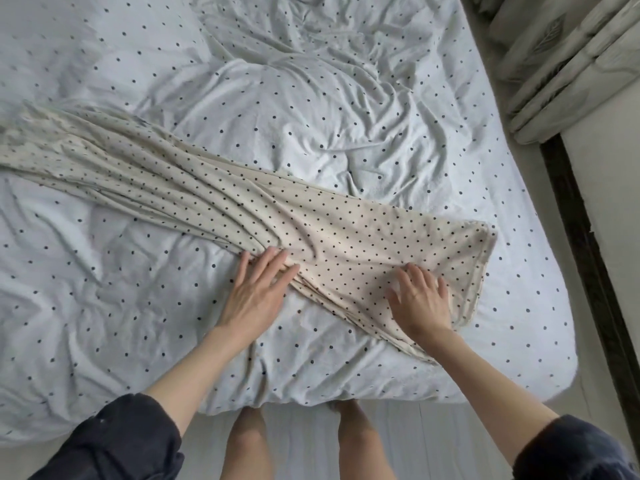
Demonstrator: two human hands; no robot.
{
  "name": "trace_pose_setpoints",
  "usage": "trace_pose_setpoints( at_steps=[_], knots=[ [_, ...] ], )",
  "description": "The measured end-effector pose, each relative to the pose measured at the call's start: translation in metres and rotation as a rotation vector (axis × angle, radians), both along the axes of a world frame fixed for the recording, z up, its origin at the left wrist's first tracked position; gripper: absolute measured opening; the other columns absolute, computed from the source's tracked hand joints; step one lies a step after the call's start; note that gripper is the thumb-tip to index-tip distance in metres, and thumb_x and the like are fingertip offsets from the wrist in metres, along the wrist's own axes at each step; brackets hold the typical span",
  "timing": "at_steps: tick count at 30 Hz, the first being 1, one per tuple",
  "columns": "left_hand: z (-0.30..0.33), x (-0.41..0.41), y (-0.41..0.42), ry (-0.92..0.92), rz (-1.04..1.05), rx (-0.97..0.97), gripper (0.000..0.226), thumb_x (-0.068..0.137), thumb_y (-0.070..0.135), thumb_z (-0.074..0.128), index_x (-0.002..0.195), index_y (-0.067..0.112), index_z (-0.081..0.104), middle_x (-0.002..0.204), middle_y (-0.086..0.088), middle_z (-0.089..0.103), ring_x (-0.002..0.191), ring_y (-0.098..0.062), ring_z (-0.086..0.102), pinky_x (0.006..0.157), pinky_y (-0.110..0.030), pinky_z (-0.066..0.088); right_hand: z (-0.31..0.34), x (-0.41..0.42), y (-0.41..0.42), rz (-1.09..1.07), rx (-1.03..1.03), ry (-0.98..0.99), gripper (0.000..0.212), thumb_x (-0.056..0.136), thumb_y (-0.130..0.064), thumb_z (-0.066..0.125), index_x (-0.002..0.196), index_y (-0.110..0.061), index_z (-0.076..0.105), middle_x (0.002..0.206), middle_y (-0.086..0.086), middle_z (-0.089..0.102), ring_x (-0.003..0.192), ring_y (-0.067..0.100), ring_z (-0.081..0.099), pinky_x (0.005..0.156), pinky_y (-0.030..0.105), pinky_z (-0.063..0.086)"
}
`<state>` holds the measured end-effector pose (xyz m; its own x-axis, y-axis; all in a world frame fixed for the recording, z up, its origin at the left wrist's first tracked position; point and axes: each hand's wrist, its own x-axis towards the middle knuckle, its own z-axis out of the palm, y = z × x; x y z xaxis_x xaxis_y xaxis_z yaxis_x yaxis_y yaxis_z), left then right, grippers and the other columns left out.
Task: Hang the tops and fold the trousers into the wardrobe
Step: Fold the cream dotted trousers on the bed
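- Cream dotted trousers [242, 199]: I see them lying creased across the bed [346, 98], running from 9 o'clock towards 4 o'clock, waistband end at the right.
- Left hand [258, 292]: my grip is flat, fingers straight and together, pressing the trousers' near edge at 6 o'clock; it grasps nothing.
- Right hand [420, 299]: fingers spread, palm down on the fabric at 5 o'clock, holding nothing.
- Curtain [568, 64]: hangs at 2 o'clock, beside the bed.
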<state>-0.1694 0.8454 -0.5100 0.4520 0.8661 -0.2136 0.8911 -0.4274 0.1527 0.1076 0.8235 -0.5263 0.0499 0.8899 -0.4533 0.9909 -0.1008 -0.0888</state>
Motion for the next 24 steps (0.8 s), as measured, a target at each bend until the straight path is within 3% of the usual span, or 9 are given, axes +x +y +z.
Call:
trace_pose_setpoints(
  at_steps=[5,10,13,18,21,24],
  knots=[
    [0.006,-0.09,0.038,0.019,0.095,-0.044,0.053,0.101,0.025,0.033,0.148,0.03,0.006,0.154,0.001,-0.008,0.144,-0.023,-0.012,0.117,-0.048,-0.009,0.027,-0.108,0.044,-0.001,0.146,0.185,0.052,0.1,-0.042,0.029,0.148,-0.021,0.022,0.157,0.005,0.017,0.146,0.021,0.012,0.117,0.046,0.008],
    [-0.004,-0.186,0.085,0.04,0.129,-0.089,0.05,0.101,0.036,0.017,0.145,0.034,-0.007,0.154,0.007,-0.02,0.141,-0.02,-0.024,0.114,-0.052,-0.015,0.042,-0.244,0.094,0.118,0.274,0.264,0.054,0.101,-0.042,0.025,0.151,-0.026,0.012,0.159,0.002,-0.001,0.146,0.02,-0.006,0.117,0.044,-0.006],
    [-0.008,-0.257,0.114,0.0,0.18,-0.074,0.051,0.101,0.036,0.022,0.147,0.033,-0.001,0.156,0.008,-0.013,0.143,-0.019,-0.02,0.113,-0.052,-0.014,0.038,-0.324,0.127,0.212,0.264,0.192,0.055,0.1,-0.043,0.023,0.151,-0.027,0.009,0.159,0.004,-0.004,0.146,0.024,-0.01,0.114,0.046,-0.013],
    [-0.011,-0.371,0.159,-0.09,0.375,-0.005,0.05,0.101,0.032,0.027,0.149,0.034,0.015,0.159,0.006,0.0,0.146,-0.021,-0.011,0.113,-0.057,-0.007,0.027,-0.425,0.176,0.318,0.205,0.096,0.055,0.1,-0.045,0.02,0.151,-0.03,0.007,0.159,0.005,-0.005,0.146,0.025,-0.01,0.114,0.052,-0.013],
    [-0.009,-0.426,0.188,-0.238,0.523,0.085,0.043,0.1,0.023,0.034,0.142,0.02,0.039,0.156,-0.003,0.021,0.146,-0.024,0.01,0.112,-0.061,0.011,0.024,-0.471,0.208,0.36,0.223,0.081,0.056,0.099,-0.046,0.02,0.151,-0.031,0.006,0.159,0.004,-0.004,0.146,0.026,-0.007,0.113,0.054,-0.014],
    [-0.009,-0.456,0.213,-0.431,0.702,0.231,0.034,0.097,0.011,0.045,0.129,0.003,0.052,0.138,-0.019,0.045,0.132,-0.035,0.038,0.106,-0.05,0.032,0.023,-0.508,0.235,0.388,0.237,0.093,0.059,0.097,-0.052,0.017,0.15,-0.033,-0.001,0.156,0.0,-0.015,0.145,0.025,-0.012,0.111,0.054,-0.018]
  ],
)
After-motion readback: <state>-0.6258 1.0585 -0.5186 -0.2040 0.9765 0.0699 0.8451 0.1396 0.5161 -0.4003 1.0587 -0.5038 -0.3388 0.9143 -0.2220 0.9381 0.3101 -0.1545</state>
